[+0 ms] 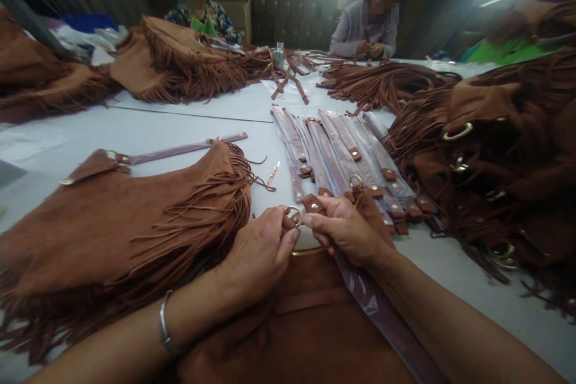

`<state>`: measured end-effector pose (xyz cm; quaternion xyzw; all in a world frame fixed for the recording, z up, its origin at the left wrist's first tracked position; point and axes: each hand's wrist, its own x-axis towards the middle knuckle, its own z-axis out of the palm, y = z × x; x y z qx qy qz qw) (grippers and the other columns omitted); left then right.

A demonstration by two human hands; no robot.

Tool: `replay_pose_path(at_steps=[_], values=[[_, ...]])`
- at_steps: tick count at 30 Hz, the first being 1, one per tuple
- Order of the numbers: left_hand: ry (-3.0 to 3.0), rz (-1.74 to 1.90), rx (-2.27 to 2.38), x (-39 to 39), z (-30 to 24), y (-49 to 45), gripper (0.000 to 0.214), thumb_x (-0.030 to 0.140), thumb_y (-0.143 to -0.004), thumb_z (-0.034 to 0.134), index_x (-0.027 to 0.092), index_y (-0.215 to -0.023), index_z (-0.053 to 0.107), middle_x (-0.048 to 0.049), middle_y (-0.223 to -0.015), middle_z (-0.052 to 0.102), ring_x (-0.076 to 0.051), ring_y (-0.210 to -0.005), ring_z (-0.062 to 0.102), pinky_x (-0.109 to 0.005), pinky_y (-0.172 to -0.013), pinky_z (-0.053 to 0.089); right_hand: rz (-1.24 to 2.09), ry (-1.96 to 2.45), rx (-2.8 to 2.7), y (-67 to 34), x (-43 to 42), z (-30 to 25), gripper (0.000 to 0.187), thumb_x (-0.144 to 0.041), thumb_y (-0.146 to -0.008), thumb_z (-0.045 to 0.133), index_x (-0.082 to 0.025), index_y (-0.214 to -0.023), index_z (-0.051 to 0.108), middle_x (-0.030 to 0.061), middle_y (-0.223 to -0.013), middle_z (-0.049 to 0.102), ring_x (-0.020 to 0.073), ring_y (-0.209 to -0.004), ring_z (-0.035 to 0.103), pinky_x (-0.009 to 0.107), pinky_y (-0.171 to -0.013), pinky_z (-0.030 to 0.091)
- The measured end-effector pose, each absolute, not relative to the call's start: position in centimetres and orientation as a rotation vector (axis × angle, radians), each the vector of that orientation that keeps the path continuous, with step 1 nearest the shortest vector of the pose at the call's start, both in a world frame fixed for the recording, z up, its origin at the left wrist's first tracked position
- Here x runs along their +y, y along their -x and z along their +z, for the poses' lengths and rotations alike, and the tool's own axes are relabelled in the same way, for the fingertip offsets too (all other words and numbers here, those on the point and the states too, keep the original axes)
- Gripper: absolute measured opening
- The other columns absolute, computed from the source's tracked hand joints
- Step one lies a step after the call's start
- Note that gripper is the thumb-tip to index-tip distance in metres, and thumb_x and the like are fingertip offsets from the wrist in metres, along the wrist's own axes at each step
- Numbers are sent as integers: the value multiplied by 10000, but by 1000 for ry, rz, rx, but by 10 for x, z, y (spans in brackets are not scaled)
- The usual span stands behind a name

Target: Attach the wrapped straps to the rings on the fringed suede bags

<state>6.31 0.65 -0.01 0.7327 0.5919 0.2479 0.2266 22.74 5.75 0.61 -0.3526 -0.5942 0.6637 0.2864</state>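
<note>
A brown suede bag [310, 324] lies before me, a gold zip showing along its upper edge. My left hand [265, 246] pinches a gold metal ring [293, 215] and the brown tab by it. Close against that ring, my right hand [348, 228] grips the end of a brown strap [314, 204] with a gold stud. The strap's plastic-wrapped length [378, 306] runs down under my right forearm. Another ring [356, 180] stands on the bag's far corner, beyond my right hand. Both hands are closed, and their fingertips nearly meet.
A fringed bag [135, 222] with a strap attached lies on the left. Several wrapped straps [333, 150] are spread ahead. Piled bags [477, 162] crowd the right, more [180, 60] lie at the far left. Two people sit across the white table [180, 126].
</note>
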Motion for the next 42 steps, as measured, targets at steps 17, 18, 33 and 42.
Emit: replay_pose_path(at_steps=[17,18,33,42], values=[[-2225,558,1910,-1,-5,-69,381,498,-832,446,178,-626,457,-2,-600,522,-163,-566,470,-272,-567,266,2199,966,-1997,-282,51,43,249,-371,-890,454,-169,-1038,457,-3,-640,538,97,-434,499,161,-384,388],[-2207,541,1911,-1,-3,-68,375,481,-839,437,177,-621,461,-1,-589,524,-163,-559,476,-269,-558,258,1975,975,-2151,-280,51,46,248,-352,-893,442,-167,-1053,487,8,-663,550,98,-474,508,165,-415,391],[-2365,426,1929,-8,-1,-64,293,393,-833,401,159,-699,514,-44,-682,581,-184,-604,529,-274,-563,292,1394,1011,-2569,-261,56,47,383,-474,-833,504,-102,-748,535,-3,-641,448,98,-588,385,206,-500,277],[-2277,587,1708,-5,-7,-51,288,381,-776,499,166,-613,398,11,-559,443,-114,-501,385,-244,-513,242,1590,901,-2647,-262,77,37,330,-408,-832,543,-102,-707,552,-12,-628,433,82,-591,380,198,-529,272]])
